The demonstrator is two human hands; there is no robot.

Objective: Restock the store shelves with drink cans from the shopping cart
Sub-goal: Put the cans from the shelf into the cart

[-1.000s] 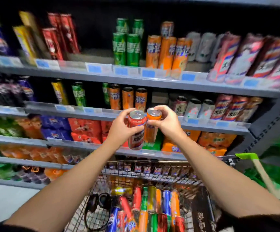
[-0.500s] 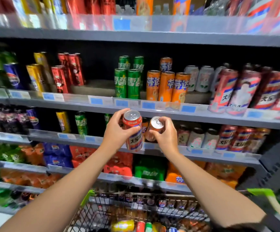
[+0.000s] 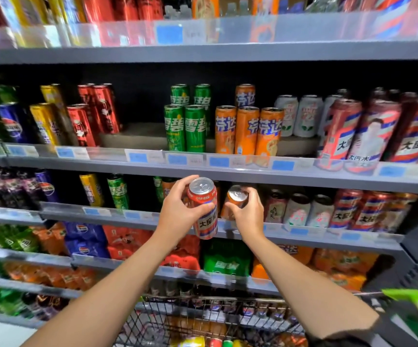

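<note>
A grey metal shelving unit fills the view, its tiers packed with drink cans behind clear plastic price rails. The landmark here is the middle shelf (image 3: 228, 231), the tier at hand height.

Just in front of that shelf's rail, the left hand (image 3: 177, 216) is closed around a red-and-white can (image 3: 204, 209), held upright and a little tilted, not yet on any tier. To the right of it, the right hand (image 3: 249, 214) grips an orange can (image 3: 235, 200), tipped with its top toward the camera and already crossing the rail into the shelf's orange row.

Progress looks partial. Both cans are out of the cart but neither is set down, and the shopping cart (image 3: 202, 319) below the shelf shows more cans at its bottom edge, so a fair share of stock likely remains.

Room is tight. The shelf above the middle shelf overhangs closely, leaving little headroom, so a can probably has to go in tilted or low over the rail. The matching red-and-white cans (image 3: 345, 211) stand well right of the hands on the middle shelf, beyond the pale cans (image 3: 298, 209); the left hand's can would need to travel that way past the right arm.
</note>
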